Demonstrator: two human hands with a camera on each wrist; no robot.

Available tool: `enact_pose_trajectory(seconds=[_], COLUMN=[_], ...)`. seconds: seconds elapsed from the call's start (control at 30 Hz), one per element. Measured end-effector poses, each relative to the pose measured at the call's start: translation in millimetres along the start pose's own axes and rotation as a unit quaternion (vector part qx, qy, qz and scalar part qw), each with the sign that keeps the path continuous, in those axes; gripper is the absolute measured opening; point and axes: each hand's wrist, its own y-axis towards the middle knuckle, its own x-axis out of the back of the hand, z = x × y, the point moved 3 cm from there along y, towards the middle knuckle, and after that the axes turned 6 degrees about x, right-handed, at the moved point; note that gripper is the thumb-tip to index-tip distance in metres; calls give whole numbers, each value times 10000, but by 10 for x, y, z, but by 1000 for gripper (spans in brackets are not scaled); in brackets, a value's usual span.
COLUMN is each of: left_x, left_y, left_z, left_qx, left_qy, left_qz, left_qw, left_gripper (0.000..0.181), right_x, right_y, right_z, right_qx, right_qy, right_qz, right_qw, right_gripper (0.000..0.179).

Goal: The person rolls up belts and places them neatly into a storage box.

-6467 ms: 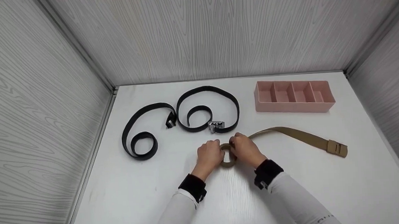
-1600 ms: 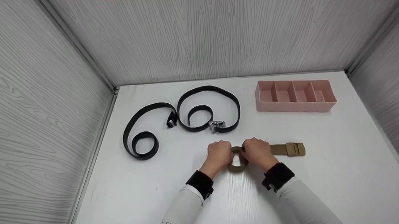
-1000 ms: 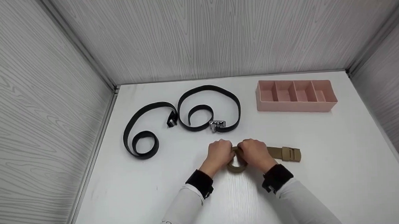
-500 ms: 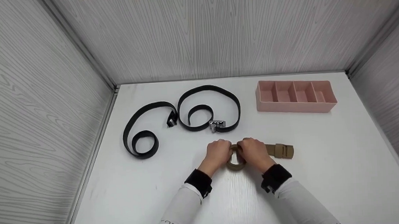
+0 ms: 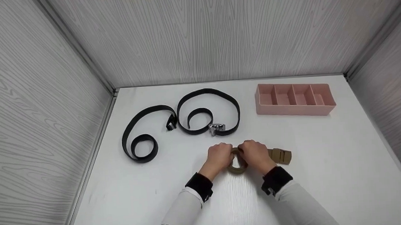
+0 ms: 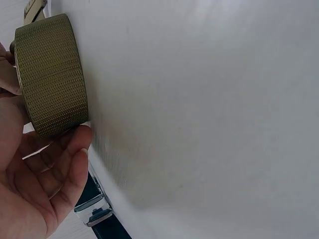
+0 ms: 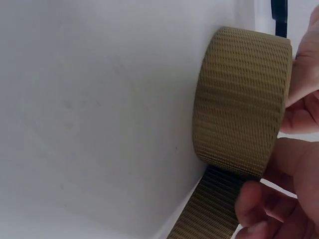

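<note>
A tan woven belt (image 5: 237, 171) stands on its edge, rolled into a ring near the middle of the white table. Its short free tail runs out to the right and ends in a tan buckle (image 5: 281, 156). My left hand (image 5: 219, 157) grips the left side of the coil (image 6: 52, 77), fingers curled at its outer face. On the other side my right hand (image 5: 256, 155) holds the coil where the tail leaves it; in the right wrist view the fingertips (image 7: 249, 196) touch the strap. Part of the coil's far side is hidden behind both hands.
Two black belts lie partly coiled behind the hands: one (image 5: 127, 130) at the left, another (image 5: 236, 107) with a shiny silver buckle (image 5: 217, 128) in the middle. At the back right stands a pink tray (image 5: 294, 110) with several compartments. Patterned panels (image 5: 196, 37) enclose the table.
The tan belt's free tail has grown much shorter as it was rolled up, and its buckle has come left toward the right hand. Both hands stay on the coil. Black belts and tray remain in place.
</note>
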Motion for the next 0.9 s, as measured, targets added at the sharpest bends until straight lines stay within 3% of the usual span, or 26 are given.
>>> enact_pose_trajectory(seconds=[0.13, 0.37, 0.5, 0.73, 0.9], left_x=[0, -28, -29, -1, -12], left_y=[3, 12, 9, 18, -5], left_z=[-10, -8, -1, -25, -39], left_qx=[-57, 187, 237, -51, 86], left_qy=[42, 17, -42, -44, -134], left_qz=[-89, 72, 106, -10, 2], left_qw=[9999, 9998, 9997, 10000, 9999], left_gripper=[18, 11, 11, 10, 10], right_x=[-25, 37, 21, -19, 29], right_y=[-8, -46, -37, -20, -40], right_z=[22, -30, -30, 2, -9], right_qx=[72, -492, -443, -130, -502], right_qy=[-77, -92, -170, -180, -158], right_qz=[-65, 86, 79, -206, -132], right_qw=[9999, 9987, 9988, 9995, 9985], right_gripper=[24, 20, 24, 31, 24])
